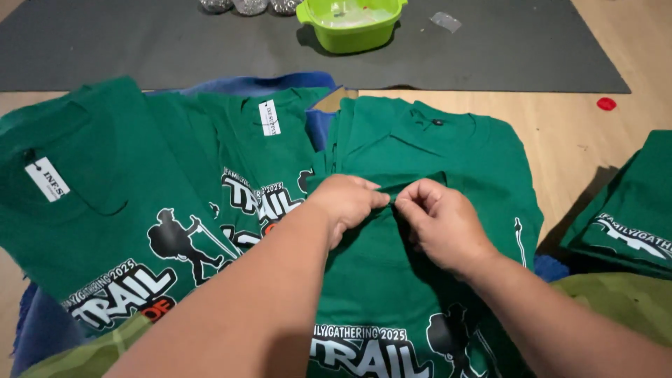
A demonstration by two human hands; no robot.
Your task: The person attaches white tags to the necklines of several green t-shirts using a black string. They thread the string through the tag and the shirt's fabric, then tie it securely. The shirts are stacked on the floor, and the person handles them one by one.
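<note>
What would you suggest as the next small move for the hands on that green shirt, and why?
Probably draw the pinched fold toward the printed chest: the left hand and right hand both pinch one raised crease across the green shirt, which is not yet laid flat.

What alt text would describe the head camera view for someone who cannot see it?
Left hand and right hand pinch a fold of a green printed T-shirt lying on more green shirts; a lime bowl sits on a grey mat.
</note>
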